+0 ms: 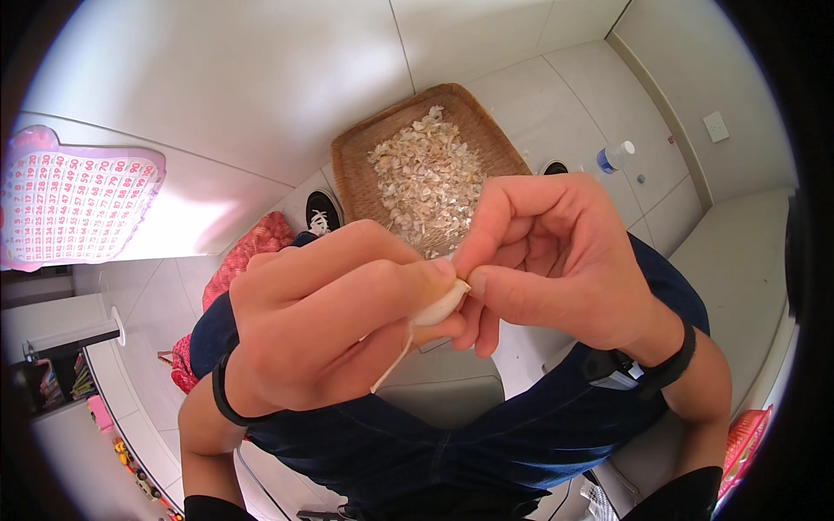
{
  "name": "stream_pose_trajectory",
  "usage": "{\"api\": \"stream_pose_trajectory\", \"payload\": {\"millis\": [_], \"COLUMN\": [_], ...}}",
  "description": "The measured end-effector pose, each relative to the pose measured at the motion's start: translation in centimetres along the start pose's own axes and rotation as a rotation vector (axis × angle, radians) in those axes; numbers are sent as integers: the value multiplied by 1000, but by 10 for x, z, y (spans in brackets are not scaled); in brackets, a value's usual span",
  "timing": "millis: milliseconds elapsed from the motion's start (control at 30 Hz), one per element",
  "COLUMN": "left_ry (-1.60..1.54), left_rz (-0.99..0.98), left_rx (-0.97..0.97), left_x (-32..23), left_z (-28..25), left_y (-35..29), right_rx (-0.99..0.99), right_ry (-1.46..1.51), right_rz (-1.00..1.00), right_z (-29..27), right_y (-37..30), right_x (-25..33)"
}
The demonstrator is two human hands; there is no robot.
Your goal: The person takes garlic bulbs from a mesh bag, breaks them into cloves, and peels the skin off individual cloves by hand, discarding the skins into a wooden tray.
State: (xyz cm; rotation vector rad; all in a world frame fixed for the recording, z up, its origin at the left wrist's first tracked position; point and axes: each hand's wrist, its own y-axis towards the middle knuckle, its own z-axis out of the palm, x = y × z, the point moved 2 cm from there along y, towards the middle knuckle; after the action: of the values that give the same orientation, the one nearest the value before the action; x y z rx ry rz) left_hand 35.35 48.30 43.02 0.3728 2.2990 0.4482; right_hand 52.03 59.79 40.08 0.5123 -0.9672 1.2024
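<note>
Over my lap, my left hand (317, 326) pinches a pale garlic clove (441, 307) between thumb and fingers. A thin strip of skin (393, 358) hangs beneath that hand. My right hand (578, 269) meets it from the other side, thumb and forefinger closed at the clove's pointed tip; the exact contact is partly hidden by the fingers. Beyond both hands, a square woven tray (352, 156) on the floor holds a heap of papery garlic skins (426, 169).
A red mesh sack (252, 256) lies on the floor at left, beside a black shoe (322, 213). At far right stands a clear bottle (615, 157) near the wall. A number chart (82, 204) hangs at left; a red packet (744, 447) is at lower right.
</note>
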Motion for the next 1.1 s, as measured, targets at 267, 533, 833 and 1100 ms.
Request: {"api": "stream_pose_trajectory", "payload": {"millis": [267, 533, 833, 1100], "left_ry": [-26, 14, -75, -82], "left_rz": [-17, 12, -28, -26], "left_rx": [-1, -1, 9, 17], "left_x": [3, 2, 3, 5], "left_z": [-2, 2, -1, -2], "left_y": [2, -2, 2, 1], "right_rx": [7, -8, 2, -23], "right_ry": [-2, -15, 47, 58], "right_rz": [2, 15, 6, 5], "right_z": [-1, 0, 0, 3], "right_y": [0, 1, 1, 1], "right_x": [2, 0, -2, -1]}}
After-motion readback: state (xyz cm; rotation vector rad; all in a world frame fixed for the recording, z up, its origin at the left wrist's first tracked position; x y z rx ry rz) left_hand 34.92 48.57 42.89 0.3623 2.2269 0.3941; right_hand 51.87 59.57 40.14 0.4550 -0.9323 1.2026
